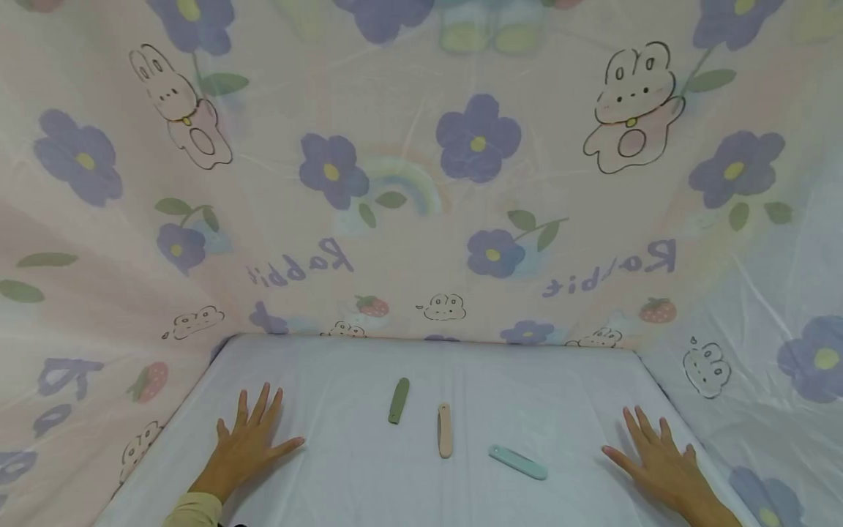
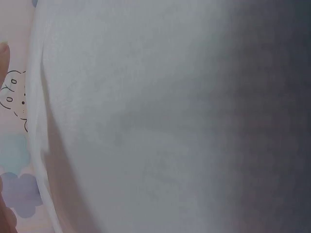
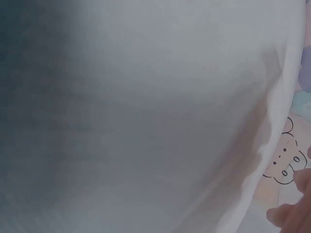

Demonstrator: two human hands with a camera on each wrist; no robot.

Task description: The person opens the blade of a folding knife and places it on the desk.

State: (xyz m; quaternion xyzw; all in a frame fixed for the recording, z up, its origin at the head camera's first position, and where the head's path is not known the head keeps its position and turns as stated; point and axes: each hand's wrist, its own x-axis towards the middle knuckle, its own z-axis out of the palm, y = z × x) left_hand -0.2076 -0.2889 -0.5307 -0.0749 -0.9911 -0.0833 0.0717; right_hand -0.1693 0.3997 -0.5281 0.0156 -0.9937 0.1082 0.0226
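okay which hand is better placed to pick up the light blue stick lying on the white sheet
Right. The light blue stick lies to the right of the beige stick, with bare white sheet between it and the flat right hand. The left hand would probably have to cross both other sticks.

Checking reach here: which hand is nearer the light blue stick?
Right. The right hand lies flat just right of the light blue stick; the left hand rests far across the white sheet.

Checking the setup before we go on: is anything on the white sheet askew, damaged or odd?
Nothing stands out. The green stick, beige stick and pale blue stick lie apart, each angled differently, none visibly damaged. Left hand and right hand rest flat.
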